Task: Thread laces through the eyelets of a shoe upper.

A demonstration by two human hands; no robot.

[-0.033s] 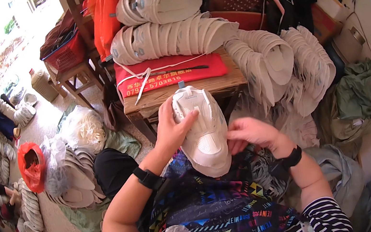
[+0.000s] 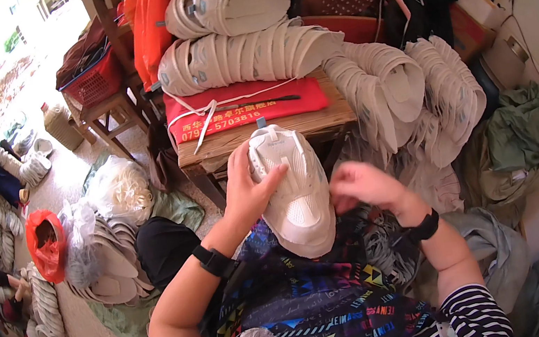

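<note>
Head view: left hand has a snug grip on the shoe from 9 o'clock, at the table's 6 o'clock edge. Right hand is kinda curled at the shoe's 3; can't tell if that grip's pinching anything. Shoe stack at 12.

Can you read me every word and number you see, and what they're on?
I won't copy them out, but writing stands on:
Flat red fabric: yellow characters above yellow digits, partly covered by thin white string.
Dark multicoloured cloth apron: many printed words, some too small to read.
White mesh shoe upper: a tiny mark, too small to read.
</note>
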